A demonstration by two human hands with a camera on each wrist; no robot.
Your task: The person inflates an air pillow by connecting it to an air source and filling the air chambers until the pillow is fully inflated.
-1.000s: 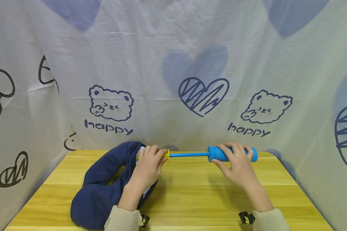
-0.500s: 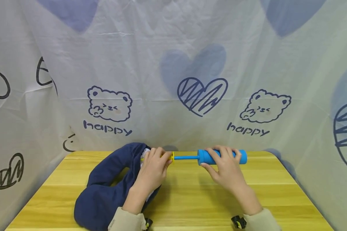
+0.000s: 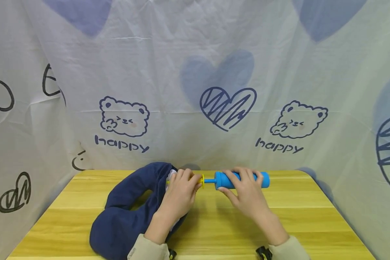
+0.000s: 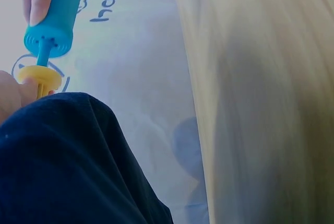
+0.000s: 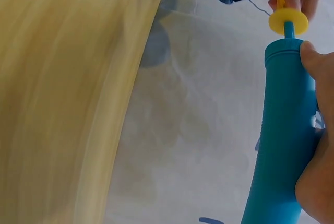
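A hand air pump [image 5: 284,130] has a blue barrel, a short length of blue rod showing, and a yellow nozzle piece [image 5: 288,21] with a round flange. My right hand [image 3: 247,195] grips the barrel, thumb near the rod end. With my left hand [image 3: 181,193] I pinch the yellow piece just behind its flange. A navy U-shaped neck pillow [image 3: 115,225] lies to the left, partly under my left wrist. White lining [image 3: 171,174] shows at its opening beside my left fingers. The nozzle's tip is hidden there, so I cannot tell how it meets the pillow.
A wooden table [image 3: 247,231] lies beneath the hands. Behind it and along both sides hangs a pale printed cloth [image 3: 175,90] with hearts and bears. The table's far edge runs close behind the pump.
The right hand has moved left with the barrel, so much less rod shows between barrel and flange. The left hand, nozzle and pillow have shifted slightly right.
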